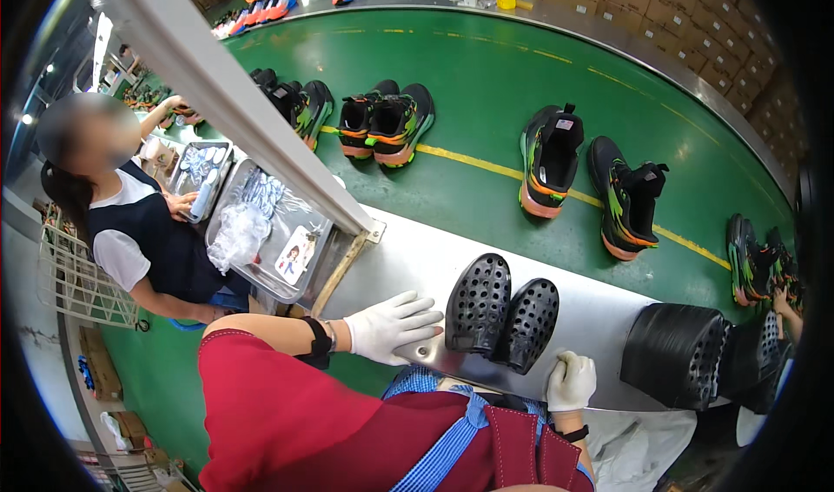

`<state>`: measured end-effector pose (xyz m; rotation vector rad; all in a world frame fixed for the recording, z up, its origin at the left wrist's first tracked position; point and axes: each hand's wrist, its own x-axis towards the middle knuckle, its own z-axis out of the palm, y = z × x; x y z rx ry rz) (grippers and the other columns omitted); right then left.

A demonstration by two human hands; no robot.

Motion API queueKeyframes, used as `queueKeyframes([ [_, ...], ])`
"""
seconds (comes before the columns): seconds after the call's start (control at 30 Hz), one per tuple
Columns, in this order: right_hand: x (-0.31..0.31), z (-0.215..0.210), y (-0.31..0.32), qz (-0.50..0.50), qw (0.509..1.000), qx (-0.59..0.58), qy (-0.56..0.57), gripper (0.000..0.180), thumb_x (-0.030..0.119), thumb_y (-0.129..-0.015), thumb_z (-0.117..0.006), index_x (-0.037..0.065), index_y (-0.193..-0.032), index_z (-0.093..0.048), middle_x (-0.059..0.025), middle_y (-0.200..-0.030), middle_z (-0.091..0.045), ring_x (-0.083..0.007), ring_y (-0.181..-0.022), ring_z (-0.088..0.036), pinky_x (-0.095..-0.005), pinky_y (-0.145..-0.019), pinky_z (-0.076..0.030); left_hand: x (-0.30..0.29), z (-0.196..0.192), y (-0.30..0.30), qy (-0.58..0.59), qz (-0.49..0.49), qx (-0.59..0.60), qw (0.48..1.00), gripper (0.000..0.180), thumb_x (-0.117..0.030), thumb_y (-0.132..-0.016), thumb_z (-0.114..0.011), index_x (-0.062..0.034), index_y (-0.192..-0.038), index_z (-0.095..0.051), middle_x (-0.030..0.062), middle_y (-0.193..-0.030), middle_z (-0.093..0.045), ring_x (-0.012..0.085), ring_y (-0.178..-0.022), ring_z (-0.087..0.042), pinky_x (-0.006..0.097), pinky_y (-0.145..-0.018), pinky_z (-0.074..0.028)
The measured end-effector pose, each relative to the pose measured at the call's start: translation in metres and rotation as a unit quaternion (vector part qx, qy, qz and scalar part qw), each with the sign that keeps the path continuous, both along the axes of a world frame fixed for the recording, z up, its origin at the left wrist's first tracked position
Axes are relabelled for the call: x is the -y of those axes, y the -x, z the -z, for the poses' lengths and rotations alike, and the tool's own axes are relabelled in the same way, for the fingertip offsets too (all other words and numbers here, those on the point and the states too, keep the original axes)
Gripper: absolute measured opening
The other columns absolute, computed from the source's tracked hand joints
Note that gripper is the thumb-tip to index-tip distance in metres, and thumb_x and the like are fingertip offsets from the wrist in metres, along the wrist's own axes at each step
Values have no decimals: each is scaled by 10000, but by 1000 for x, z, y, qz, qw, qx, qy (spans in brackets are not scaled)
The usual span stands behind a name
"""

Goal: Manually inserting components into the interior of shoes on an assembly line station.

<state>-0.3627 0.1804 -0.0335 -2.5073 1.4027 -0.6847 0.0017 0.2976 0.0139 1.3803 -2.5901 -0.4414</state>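
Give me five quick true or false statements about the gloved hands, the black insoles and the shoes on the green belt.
1. Both hands wear white gloves. True: the left hand and the right hand are both gloved.
2. The left hand lies flat on the metal ledge beside two black perforated insoles. True.
3. The right hand is lifting a shoe off the belt. False: it rests curled at the ledge's near edge, away from the shoes.
4. The conveyor belt is blue. False: it is green with a yellow line.
5. The shoes on the belt are plain white. False: they are black with green and orange accents.
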Motion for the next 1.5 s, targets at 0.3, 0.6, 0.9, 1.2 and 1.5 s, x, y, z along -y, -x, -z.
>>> queueKeyframes([
  [0.3,-9,-7,5,49,998,6,31,46,62,-756,-625,101,-779,-628,-109,-704,-587,-317,-701,-579,-433,-634,-474,-5,-1,10,46,3,-5,999,699,-381,-680,-709,-37,-1257,-517,170,-1310,-492,354,-1228,-449,490,-1021,-357],
  [0.6,-11,-14,5,66,998,-8,22,28,82,-758,-616,106,-757,-631,-109,-691,-593,-318,-694,-585,-429,-630,-476,-3,-5,9,49,11,-4,999,707,-391,-669,-714,-26,-1245,-530,170,-1316,-489,350,-1223,-454,490,-1020,-361],
  [0.9,-11,-17,8,63,998,-3,14,32,58,-769,-605,81,-755,-622,-119,-706,-593,-321,-695,-582,-426,-636,-471,-1,-6,10,25,21,6,999,746,-443,-691,-703,-18,-1274,-512,172,-1333,-477,359,-1252,-430,506,-1050,-325],
  [1.2,-10,-15,14,74,997,-11,24,33,84,-783,-604,89,-761,-628,-120,-716,-602,-321,-706,-592,-427,-642,-480,-3,-10,18,31,16,9,999,750,-378,-665,-720,-14,-1279,-491,163,-1345,-453,357,-1257,-405,479,-1060,-318],
  [1.5,-12,-12,18,103,993,8,51,45,123,-801,-602,114,-777,-638,-112,-703,-602,-316,-704,-597,-430,-630,-484,-8,-9,23,66,14,20,998,762,-399,-660,-742,-10,-1274,-516,189,-1309,-498,377,-1247,-435,499,-1051,-325],
])
